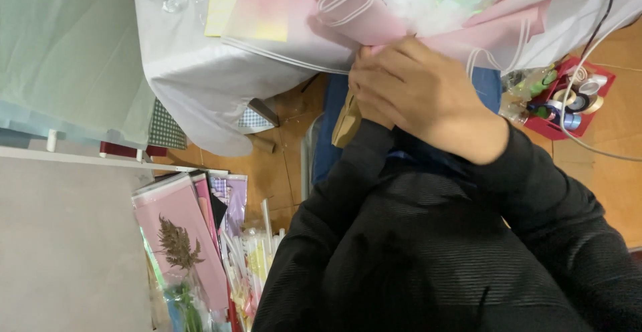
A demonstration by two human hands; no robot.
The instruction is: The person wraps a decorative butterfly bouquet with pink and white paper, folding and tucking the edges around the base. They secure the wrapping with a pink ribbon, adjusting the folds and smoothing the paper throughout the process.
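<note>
A bouquet [374,18] wrapped in pink paper with white-lined edges and an iridescent, feathery centre lies on the table edge at the top. My right hand [418,91] is closed around its narrow base, the black sleeve running down to the right. My left sleeve [361,171] reaches up under that hand. My left hand is almost fully covered by the right one, so its grip cannot be made out. A piece of brown paper [347,123] pokes out just below the hands.
A white cloth [200,78] covers the table. A red tray [568,101] of tape and ribbon rolls sits on the wooden floor at right, with cables beside it. At lower left is a stack of pink wrapping sheets [184,238] and packaged sticks.
</note>
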